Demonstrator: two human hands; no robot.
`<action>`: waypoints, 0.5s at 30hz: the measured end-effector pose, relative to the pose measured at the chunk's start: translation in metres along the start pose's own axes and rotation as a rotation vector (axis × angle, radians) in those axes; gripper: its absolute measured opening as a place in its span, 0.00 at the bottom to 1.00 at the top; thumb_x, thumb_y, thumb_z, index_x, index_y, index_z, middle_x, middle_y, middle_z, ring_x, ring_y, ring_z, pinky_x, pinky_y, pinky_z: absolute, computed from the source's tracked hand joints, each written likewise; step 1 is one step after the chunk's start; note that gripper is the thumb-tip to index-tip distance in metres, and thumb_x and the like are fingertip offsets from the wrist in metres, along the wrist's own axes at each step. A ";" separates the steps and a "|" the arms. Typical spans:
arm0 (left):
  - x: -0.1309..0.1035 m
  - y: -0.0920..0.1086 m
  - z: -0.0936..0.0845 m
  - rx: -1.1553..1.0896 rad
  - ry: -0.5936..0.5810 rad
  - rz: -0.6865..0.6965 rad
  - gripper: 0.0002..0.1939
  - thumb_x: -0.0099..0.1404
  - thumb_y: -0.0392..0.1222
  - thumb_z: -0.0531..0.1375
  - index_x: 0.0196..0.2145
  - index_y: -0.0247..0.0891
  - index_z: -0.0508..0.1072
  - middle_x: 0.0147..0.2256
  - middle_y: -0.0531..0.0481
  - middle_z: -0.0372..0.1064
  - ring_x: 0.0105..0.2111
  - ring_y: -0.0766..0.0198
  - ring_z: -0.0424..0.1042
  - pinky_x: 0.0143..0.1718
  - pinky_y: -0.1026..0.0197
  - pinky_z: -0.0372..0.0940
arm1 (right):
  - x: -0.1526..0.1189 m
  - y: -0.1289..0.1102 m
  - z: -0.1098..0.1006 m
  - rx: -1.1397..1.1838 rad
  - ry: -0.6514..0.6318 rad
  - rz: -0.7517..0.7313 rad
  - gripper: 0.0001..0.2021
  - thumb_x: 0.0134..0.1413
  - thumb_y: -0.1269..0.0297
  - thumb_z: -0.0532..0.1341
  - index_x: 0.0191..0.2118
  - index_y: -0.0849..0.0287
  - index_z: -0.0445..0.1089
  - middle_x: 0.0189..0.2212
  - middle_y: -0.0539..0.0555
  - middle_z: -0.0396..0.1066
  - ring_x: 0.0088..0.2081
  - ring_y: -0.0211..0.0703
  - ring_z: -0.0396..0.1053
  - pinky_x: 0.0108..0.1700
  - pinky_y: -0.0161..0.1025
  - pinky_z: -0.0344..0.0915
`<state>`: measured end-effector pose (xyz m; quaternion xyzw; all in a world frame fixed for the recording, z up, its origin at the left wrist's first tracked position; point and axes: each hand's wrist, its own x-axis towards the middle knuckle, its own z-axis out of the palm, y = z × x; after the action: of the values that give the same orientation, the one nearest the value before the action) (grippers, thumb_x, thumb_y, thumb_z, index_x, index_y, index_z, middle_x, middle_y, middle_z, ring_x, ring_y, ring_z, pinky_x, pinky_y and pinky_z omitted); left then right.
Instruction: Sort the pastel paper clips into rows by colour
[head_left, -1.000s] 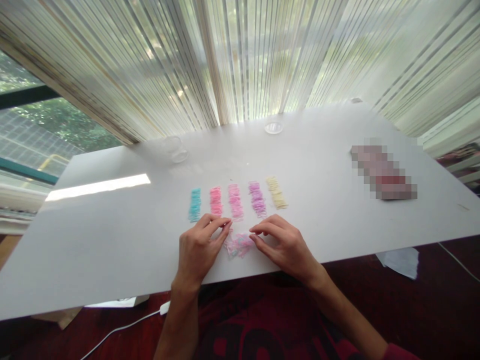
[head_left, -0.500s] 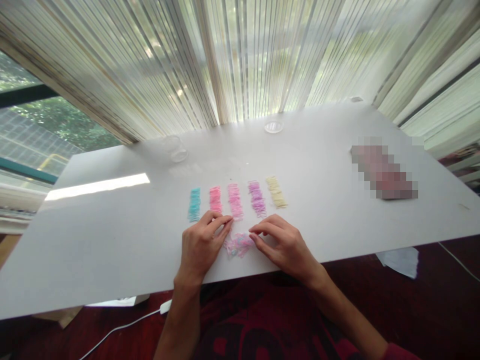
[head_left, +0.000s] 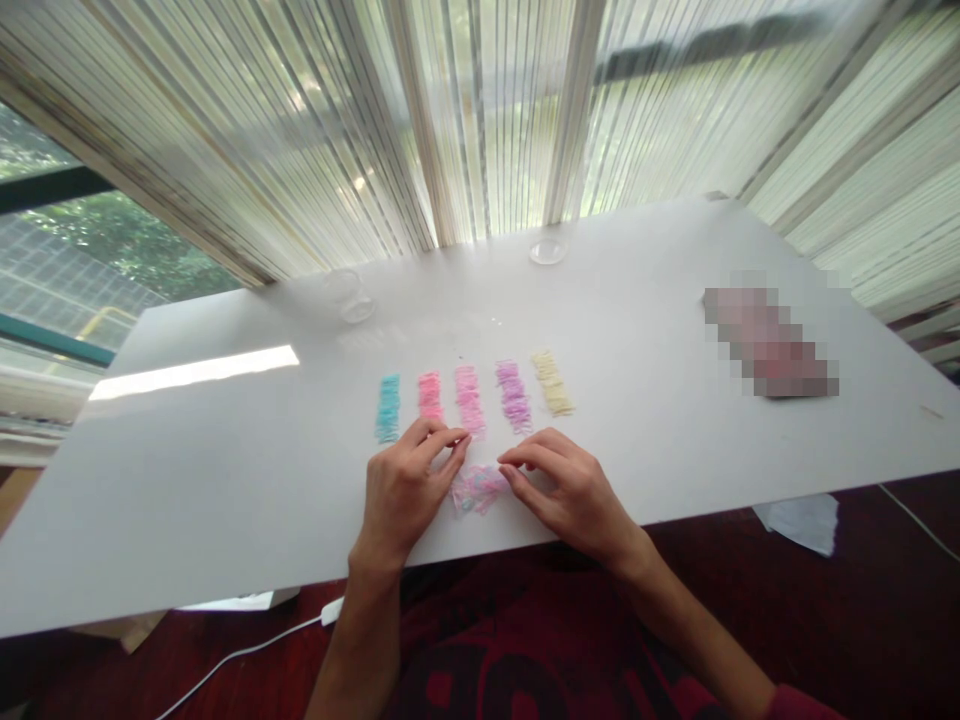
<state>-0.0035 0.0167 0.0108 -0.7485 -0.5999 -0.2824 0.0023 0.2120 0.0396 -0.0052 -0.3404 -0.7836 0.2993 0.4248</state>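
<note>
Slim pastel pieces (head_left: 553, 383) lie on your broad, smooth white desk (head_left: 225, 480). Your left hand (head_left: 405, 485) has its grip together at the lower end of the pink column (head_left: 468, 392); whether it pinches a piece, you cannot tell. Your right hand (head_left: 564, 485) curls at the edge of a loose, tangled heap (head_left: 478, 490), grip nearly together, contact unclear. Beyond, four more narrow, ridged columns (head_left: 514, 395) run turquoise, coral, lilac and pale yellow.

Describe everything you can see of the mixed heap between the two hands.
The mixed heap is a loose tangle of small, thin pieces, mostly pink and lilac with some pale blue-green; their material is unclear. It lies low on the white table, near the front edge. The right hand is at its right side; contact is unclear.
</note>
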 end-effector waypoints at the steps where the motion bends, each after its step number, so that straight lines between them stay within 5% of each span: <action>1: 0.000 0.002 0.000 -0.025 -0.007 -0.001 0.06 0.72 0.39 0.63 0.42 0.40 0.81 0.36 0.52 0.77 0.32 0.66 0.76 0.33 0.65 0.66 | 0.000 0.000 0.000 -0.011 0.024 0.002 0.04 0.66 0.70 0.64 0.41 0.57 0.76 0.35 0.52 0.76 0.38 0.42 0.74 0.43 0.38 0.72; 8: 0.009 0.034 0.006 -0.108 -0.090 -0.023 0.05 0.71 0.39 0.64 0.41 0.44 0.82 0.34 0.54 0.76 0.30 0.67 0.75 0.33 0.65 0.66 | -0.001 0.000 -0.006 -0.001 0.527 0.292 0.05 0.66 0.66 0.62 0.37 0.56 0.76 0.30 0.49 0.75 0.29 0.39 0.69 0.32 0.37 0.66; 15: 0.017 0.049 0.018 -0.033 -0.227 -0.118 0.05 0.69 0.41 0.66 0.40 0.46 0.84 0.32 0.55 0.75 0.29 0.68 0.74 0.31 0.64 0.63 | 0.000 0.001 -0.006 0.030 0.515 0.400 0.08 0.66 0.61 0.62 0.36 0.57 0.76 0.30 0.50 0.76 0.28 0.39 0.70 0.31 0.37 0.67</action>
<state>0.0500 0.0242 0.0191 -0.7391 -0.6344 -0.2057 -0.0945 0.2179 0.0409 -0.0030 -0.5460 -0.5634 0.2922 0.5469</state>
